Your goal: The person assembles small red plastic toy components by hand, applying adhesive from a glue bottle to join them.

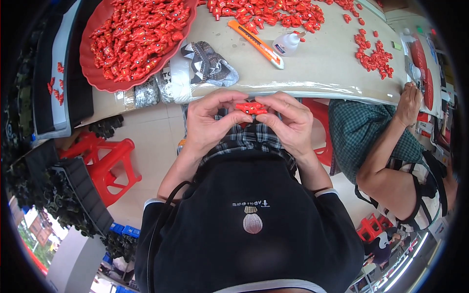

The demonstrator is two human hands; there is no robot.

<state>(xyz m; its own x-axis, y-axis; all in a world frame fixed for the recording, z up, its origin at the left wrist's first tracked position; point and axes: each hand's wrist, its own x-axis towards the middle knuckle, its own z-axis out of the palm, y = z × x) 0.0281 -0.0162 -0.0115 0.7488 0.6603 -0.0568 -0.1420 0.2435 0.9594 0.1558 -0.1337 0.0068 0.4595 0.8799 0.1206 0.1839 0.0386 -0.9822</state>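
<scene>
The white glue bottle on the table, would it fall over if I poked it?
Probably, yes. The glue bottle looks small and light, so a poke near its narrow nozzle would likely tip it. Its rounded body might then roll toward the orange utility knife beside it. It looks like soft plastic, so it should not break.

Red bowl (93, 73): heaped with small red plastic pieces, far left on the table (317, 63).
Utility knife (256, 44): orange, lying slantwise.
Glue bottle (287, 43): tipped over just beside the knife.
Loose red pieces (375, 56): scattered right.
Red stool (110, 166): on the floor, left.
Co-worker's hand (409, 102): at the table edge.
</scene>
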